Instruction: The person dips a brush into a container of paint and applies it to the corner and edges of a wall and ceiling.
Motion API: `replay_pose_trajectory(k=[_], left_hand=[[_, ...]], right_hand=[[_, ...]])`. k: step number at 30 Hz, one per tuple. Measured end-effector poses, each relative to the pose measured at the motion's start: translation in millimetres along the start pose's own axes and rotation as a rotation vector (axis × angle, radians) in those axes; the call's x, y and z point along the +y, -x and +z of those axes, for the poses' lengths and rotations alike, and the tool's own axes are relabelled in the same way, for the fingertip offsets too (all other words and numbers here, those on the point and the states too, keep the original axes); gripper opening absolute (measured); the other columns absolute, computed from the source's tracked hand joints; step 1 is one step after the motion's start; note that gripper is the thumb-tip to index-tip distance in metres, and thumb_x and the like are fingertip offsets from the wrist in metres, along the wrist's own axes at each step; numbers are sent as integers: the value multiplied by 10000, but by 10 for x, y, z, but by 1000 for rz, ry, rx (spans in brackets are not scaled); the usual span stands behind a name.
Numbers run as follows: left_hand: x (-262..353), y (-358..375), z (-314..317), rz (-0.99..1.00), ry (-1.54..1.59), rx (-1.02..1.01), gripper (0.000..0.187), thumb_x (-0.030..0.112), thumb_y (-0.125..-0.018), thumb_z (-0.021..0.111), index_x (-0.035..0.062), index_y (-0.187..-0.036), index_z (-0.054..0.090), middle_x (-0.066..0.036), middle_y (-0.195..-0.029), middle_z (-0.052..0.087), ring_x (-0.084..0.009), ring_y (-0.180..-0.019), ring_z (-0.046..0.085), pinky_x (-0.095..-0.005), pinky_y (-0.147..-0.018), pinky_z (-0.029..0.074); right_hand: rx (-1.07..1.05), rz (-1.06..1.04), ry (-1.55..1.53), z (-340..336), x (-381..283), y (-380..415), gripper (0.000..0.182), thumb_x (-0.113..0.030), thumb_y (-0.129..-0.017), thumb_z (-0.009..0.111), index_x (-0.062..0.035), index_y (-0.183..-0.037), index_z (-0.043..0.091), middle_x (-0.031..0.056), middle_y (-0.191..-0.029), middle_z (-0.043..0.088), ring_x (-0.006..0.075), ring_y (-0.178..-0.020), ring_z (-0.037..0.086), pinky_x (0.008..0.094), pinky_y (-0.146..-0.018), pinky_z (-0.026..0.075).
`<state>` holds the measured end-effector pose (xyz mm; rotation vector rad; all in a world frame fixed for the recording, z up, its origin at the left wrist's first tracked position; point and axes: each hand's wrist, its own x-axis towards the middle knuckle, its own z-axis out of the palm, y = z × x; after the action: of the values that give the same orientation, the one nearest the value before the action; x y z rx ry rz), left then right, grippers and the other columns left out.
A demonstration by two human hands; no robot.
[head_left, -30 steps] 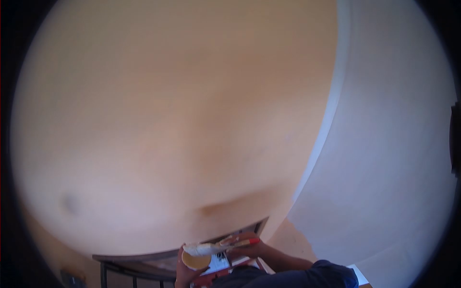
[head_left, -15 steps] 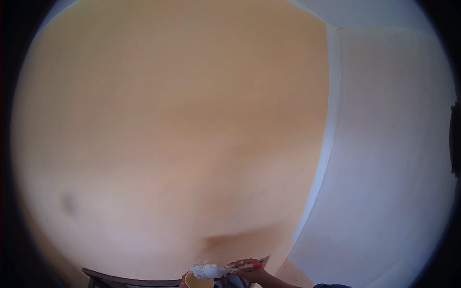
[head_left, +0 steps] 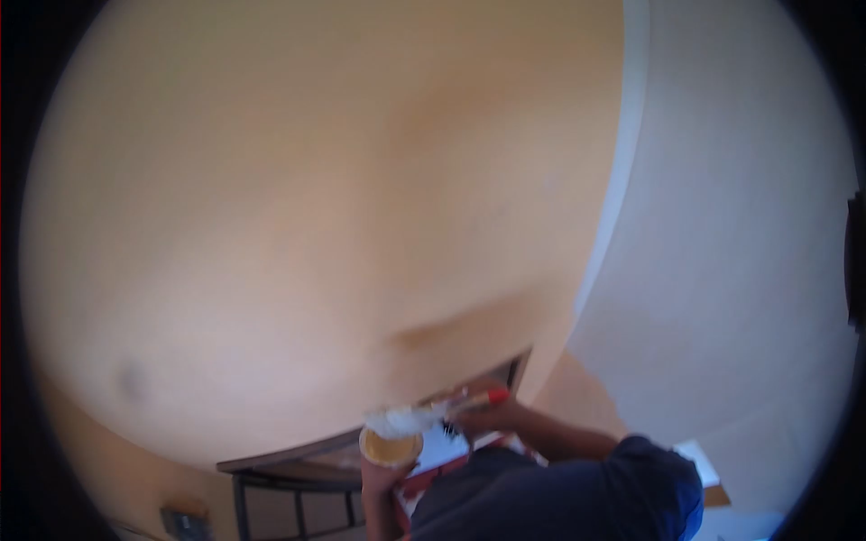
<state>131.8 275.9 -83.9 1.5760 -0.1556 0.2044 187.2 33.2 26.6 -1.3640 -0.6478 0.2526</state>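
Observation:
My right hand (head_left: 476, 413) is closed round the handle of a paintbrush (head_left: 406, 421), whose red handle end points right. White-coated bristles point left, just above the rim of a small paint cup (head_left: 391, 448). Pale yellowish paint shows inside the cup. My left hand (head_left: 386, 474) is wrapped round the cup from below and holds it up in front of my body. Motion blurs the brush and the right fingers a little.
In front stands a peach-yellow wall (head_left: 271, 225). A white strip (head_left: 621, 153) runs down the corner beside a paler wall (head_left: 731, 225). Below is a dark-framed piece of furniture (head_left: 298, 469). A small dark box (head_left: 185, 521) lies low at the left.
My view has tilted down, so the hands, cup and brush appear higher, and my arm, dark sleeve and the furniture show more. Both hands keep their holds.

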Motion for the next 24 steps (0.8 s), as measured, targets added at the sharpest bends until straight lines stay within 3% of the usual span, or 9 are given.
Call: replay_pose_trajectory(k=[1, 7, 11, 13, 15, 17, 19, 21, 24], left_hand=[[82, 94, -126, -64, -43, 3, 820, 127, -477, 828, -12, -1172, 416, -95, -1077, 552, -174, -975, 546, -336, -827, 455], [-572, -429, 635, -100, -30, -42, 817, 89, -504, 816, 13, -1193, 383, -103, -1097, 537, -192, -997, 539, -332, -863, 433], [-79, -827, 1384, -145, -143, -24, 858, 69, -508, 821, 33, -1223, 347, -113, -1141, 511, -195, -1053, 509, -342, -897, 417], [-299, -852, 1346, -6, -70, 17, 892, 95, -516, 826, 42, -1241, 309, -118, -1174, 480, -229, -1084, 488, -378, -914, 415], [-407, -861, 1280, 4, -134, -2, 961, 69, -503, 825, 50, -1277, 256, -128, -1247, 406, -236, -1145, 430, -390, -944, 389], [-283, -900, 1244, -24, -219, 0, 984, 100, -480, 832, 55, -1290, 275, -110, -1256, 393, -212, -1149, 422, -341, -944, 372], [-197, -923, 1198, 16, -282, 3, 978, 142, -481, 834, 60, -1283, 280, -111, -1273, 381, -216, -1150, 424, -329, -958, 348], [-176, -927, 1168, 53, -272, 9, 964, 156, -509, 830, 69, -1283, 263, -116, -1278, 380, -221, -1154, 425, -337, -959, 347], [-346, -856, 1018, 60, -267, 14, 956, 170, -529, 828, 76, -1283, 248, -125, -1278, 382, -229, -1164, 420, -342, -956, 351]], right_hand=[[-37, -238, 142, 106, 167, -63, 234, -88, -763, 649, -18, -984, 617, 109, -918, 637, 172, -878, 605, 294, -794, 467], [47, -124, -21, -870, 436, 91, 212, -43, -741, 662, -5, -944, 620, 120, -940, 636, 179, -887, 605, 293, -782, 471], [112, -155, -96, -1598, 259, 221, 177, 4, -729, 656, 5, -902, 620, 133, -931, 635, 172, -902, 600, 288, -770, 476], [75, -62, 13, -1676, 337, 270, 239, 43, -724, 641, -9, -943, 562, 160, -956, 616, 227, -936, 591, 322, -772, 485], [218, -458, -90, -1645, 563, 267, 347, 84, -717, 598, -14, -1026, 477, 164, -986, 580, 296, -913, 584, 405, -719, 510], [261, -403, -46, -1749, 693, 361, 390, 72, -736, 591, -52, -1056, 406, 199, -1023, 559, 318, -949, 564, 417, -792, 482], [363, -271, -44, -1848, 822, 439, 381, 41, -734, 601, -54, -1053, 417, 186, -1018, 555, 308, -960, 550, 419, -820, 466], [356, -353, 35, -1832, 774, 347, 296, -65, -792, 569, -40, -1067, 466, 145, -1035, 520, 322, -928, 552, 469, -697, 529], [305, -434, -21, -1687, 890, 291, 306, -77, -776, 590, -44, -1051, 461, 155, -1051, 508, 316, -965, 536, 479, -756, 504]])
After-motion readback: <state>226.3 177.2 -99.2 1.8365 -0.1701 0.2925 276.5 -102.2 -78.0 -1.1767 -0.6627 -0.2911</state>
